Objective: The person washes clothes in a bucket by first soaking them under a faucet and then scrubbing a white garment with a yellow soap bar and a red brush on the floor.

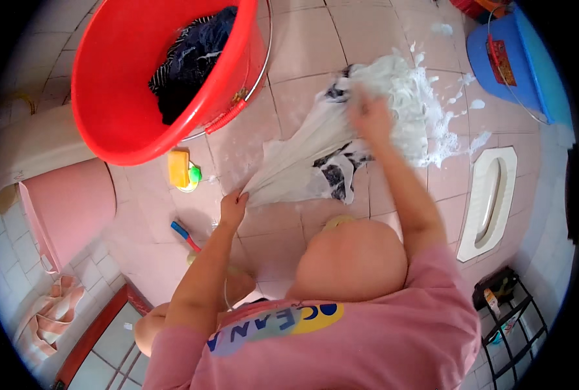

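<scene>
A wet white garment (289, 168) with dark printed patches lies spread over the pink floor tiles. My left hand (232, 208) pinches its near left corner and holds the fabric taut. Over its bunched far right part is my right hand (375, 122), blurred by motion; whether its fingers grip anything is unclear. White suds (440, 134) coat the fabric there and spill onto the tiles. Left of the garment, a yellow bar of soap (178, 168) rests beside a small green object (195, 174). A blue and red handle (184, 234) shows near my left forearm, its far end hidden.
Dark wet clothes (197, 58) sit inside a large red bucket (221, 105) at upper left. A blue bucket (487, 53) stands at upper right, above a squat toilet (467, 229). At left is a pink bin (75, 209); a black rack (506, 321) stands at lower right.
</scene>
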A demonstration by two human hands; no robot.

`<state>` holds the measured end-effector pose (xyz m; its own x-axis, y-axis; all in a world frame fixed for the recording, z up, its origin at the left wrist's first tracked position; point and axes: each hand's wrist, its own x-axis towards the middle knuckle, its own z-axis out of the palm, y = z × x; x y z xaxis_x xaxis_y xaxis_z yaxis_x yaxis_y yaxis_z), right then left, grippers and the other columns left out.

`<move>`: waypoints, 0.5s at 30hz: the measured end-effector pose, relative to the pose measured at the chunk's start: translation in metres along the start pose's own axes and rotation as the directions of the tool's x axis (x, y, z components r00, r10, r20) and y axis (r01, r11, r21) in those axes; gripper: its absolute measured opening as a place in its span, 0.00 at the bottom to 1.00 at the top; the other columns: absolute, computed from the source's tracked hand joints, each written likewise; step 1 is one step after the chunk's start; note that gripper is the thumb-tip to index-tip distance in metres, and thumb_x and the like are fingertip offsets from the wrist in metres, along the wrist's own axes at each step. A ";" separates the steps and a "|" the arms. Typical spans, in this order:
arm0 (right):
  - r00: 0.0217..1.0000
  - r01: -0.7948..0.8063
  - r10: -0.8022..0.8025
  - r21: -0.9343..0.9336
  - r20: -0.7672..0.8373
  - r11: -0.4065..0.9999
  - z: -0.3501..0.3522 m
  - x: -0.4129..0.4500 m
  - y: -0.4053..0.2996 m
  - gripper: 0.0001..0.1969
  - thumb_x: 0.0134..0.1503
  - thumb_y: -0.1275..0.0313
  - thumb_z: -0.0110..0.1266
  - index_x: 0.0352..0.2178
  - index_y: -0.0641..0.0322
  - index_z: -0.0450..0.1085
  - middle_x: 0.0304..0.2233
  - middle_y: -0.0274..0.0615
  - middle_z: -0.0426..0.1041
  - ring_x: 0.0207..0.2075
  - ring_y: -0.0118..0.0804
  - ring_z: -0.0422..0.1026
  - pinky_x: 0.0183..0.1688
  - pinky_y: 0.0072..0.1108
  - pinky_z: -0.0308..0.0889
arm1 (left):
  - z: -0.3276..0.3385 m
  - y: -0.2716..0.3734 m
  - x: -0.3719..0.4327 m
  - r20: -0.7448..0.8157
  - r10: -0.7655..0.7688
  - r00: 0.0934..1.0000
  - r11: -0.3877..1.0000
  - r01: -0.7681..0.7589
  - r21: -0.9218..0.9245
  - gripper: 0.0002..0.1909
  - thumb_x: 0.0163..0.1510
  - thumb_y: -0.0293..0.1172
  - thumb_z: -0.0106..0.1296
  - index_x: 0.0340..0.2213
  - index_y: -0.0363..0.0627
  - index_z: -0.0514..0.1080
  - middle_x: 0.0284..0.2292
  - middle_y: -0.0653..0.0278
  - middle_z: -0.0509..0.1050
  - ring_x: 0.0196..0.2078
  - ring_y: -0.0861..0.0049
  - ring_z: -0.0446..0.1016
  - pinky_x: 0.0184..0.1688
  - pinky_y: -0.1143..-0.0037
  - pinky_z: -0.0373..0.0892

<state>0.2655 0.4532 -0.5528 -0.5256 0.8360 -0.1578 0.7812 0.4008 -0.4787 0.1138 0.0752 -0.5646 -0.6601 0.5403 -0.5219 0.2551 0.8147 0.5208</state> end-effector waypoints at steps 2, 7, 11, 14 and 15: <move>0.884 0.459 -0.468 0.200 -0.003 0.866 0.065 -0.065 -0.035 0.24 0.45 0.59 0.54 0.46 0.49 0.66 0.36 0.49 0.71 0.38 0.52 0.69 0.44 0.40 0.62 | 0.016 0.008 0.015 -0.017 -0.097 0.995 0.934 0.085 -0.346 0.14 0.50 0.38 0.49 0.25 0.36 0.69 0.18 0.50 0.68 0.22 0.60 0.68 0.25 0.67 0.62; 0.719 0.628 -0.621 0.091 0.314 0.773 0.082 -0.056 -0.034 0.20 0.43 0.65 0.52 0.41 0.49 0.69 0.29 0.44 0.70 0.33 0.46 0.69 0.34 0.35 0.66 | -0.009 -0.018 -0.001 0.052 0.019 0.998 0.992 -0.013 -0.123 0.11 0.49 0.35 0.51 0.28 0.37 0.71 0.17 0.54 0.67 0.19 0.69 0.65 0.23 0.72 0.60; 0.988 0.028 -0.056 -0.193 -0.143 0.981 -0.014 0.065 0.048 0.23 0.46 0.56 0.52 0.47 0.35 0.65 0.32 0.51 0.67 0.31 0.48 0.69 0.31 0.34 0.67 | -0.002 -0.038 -0.020 0.137 -0.047 0.989 0.989 0.066 -0.135 0.10 0.48 0.30 0.50 0.34 0.41 0.72 0.22 0.58 0.72 0.23 0.76 0.68 0.27 0.74 0.64; 0.995 0.042 -0.053 -0.134 -0.082 0.990 0.000 0.043 0.026 0.25 0.45 0.56 0.53 0.48 0.36 0.64 0.35 0.51 0.66 0.34 0.49 0.69 0.33 0.36 0.67 | 0.002 -0.009 -0.012 0.196 -0.013 0.980 0.943 0.077 -0.322 0.13 0.48 0.31 0.51 0.37 0.39 0.71 0.27 0.55 0.74 0.30 0.76 0.71 0.35 0.77 0.65; 0.999 0.052 -0.052 -0.068 -0.001 0.996 0.005 0.023 -0.005 0.26 0.45 0.57 0.53 0.49 0.36 0.64 0.35 0.52 0.66 0.35 0.49 0.69 0.35 0.36 0.67 | 0.002 -0.001 -0.005 0.182 -0.003 0.983 0.942 0.064 -0.331 0.13 0.48 0.31 0.51 0.37 0.39 0.71 0.27 0.55 0.74 0.30 0.76 0.71 0.35 0.77 0.65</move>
<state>0.2473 0.4688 -0.5584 -0.5649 0.8146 -0.1317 0.7741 0.4679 -0.4263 0.1178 0.0720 -0.5643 -0.5214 0.5669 -0.6378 -0.0360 0.7321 0.6802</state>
